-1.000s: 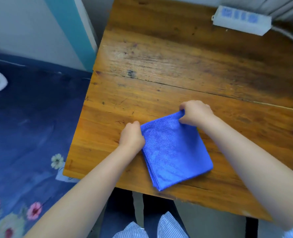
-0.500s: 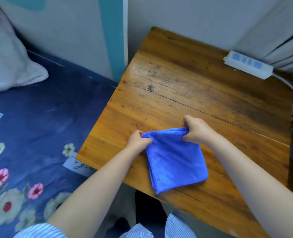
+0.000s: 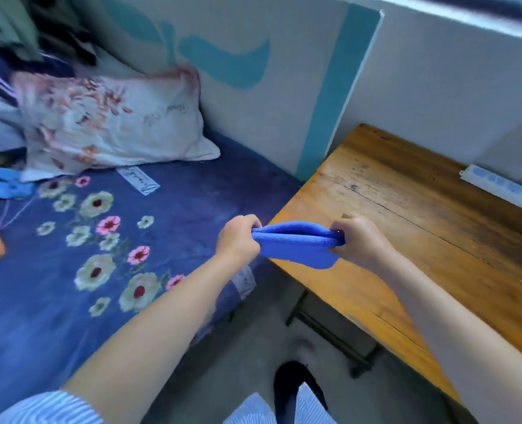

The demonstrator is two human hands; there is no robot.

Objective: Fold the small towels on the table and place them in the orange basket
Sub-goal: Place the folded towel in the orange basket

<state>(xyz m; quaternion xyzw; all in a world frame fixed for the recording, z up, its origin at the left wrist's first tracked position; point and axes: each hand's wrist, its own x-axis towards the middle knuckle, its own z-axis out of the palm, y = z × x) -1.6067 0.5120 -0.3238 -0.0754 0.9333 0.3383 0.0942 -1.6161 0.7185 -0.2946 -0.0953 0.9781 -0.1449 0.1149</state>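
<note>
Blue folded towel (image 3: 296, 244) is held off the table (image 3: 422, 240) — pinched at either end by the left hand (image 3: 238, 238) and right hand (image 3: 359, 240).

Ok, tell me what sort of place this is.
Most likely a bedroom. A bed with a dark blue flowered sheet and a floral pillow stands right beside a worn wooden table, which carries a white power strip near the wall.
</note>
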